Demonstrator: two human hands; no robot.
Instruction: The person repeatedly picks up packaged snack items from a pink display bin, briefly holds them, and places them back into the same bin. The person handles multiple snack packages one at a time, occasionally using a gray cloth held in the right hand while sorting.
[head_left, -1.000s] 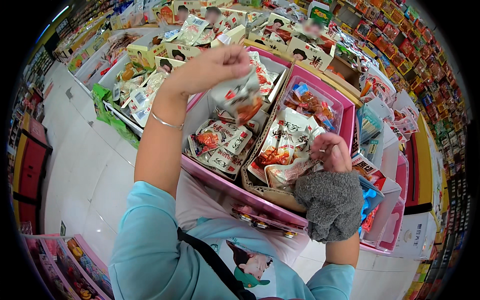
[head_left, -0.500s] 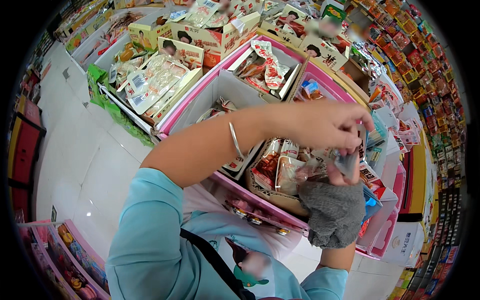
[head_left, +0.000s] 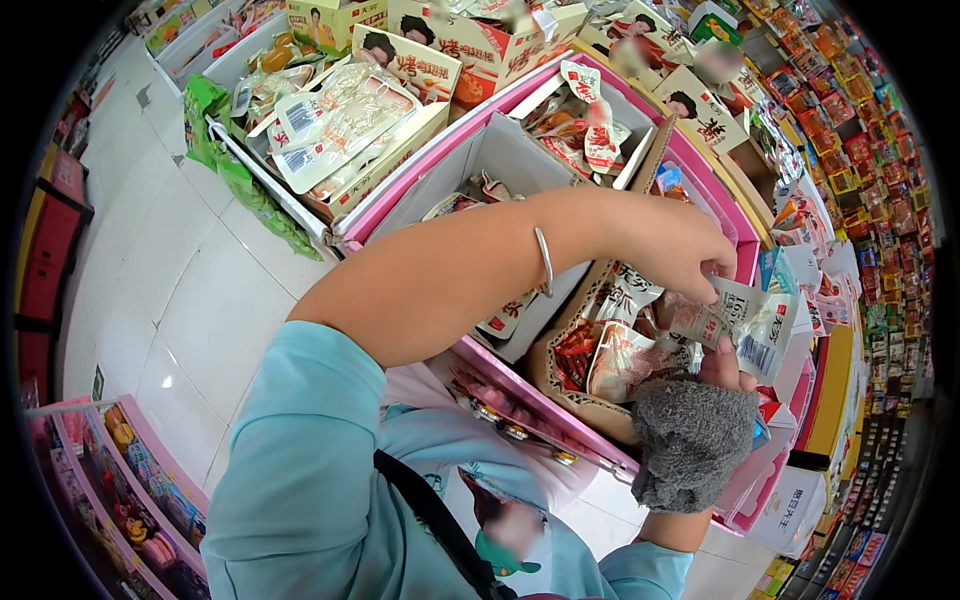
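Observation:
A grey and white snack packet [head_left: 770, 322] lies face up between my hands above an open cardboard box [head_left: 570, 385]. My left hand [head_left: 688, 245] reaches across from the left, a silver bangle on its wrist, and its closed fingers pinch the packet's far left edge. On the near side my right hand [head_left: 728, 368] grips the packet's lower edge, thumb on top. A dark grey cloth [head_left: 695, 440] covers the rest of that hand and the wrist. Sealed snack packets [head_left: 625, 355] fill the box under the hands.
A pink-rimmed bin [head_left: 480, 395] holds this box. Beside it are a white box [head_left: 490, 150] with a few packets and a smaller box of red-white packets [head_left: 600, 125]. Full display boxes [head_left: 490, 55] stand behind, hanging snack shelves [head_left: 850, 130] at right, tiled floor [head_left: 180, 320] at left.
The packet has come up into plain view and lies flat; before, it was blurred between my fingers. My left hand has come to its far edge. The whole view has shifted slightly.

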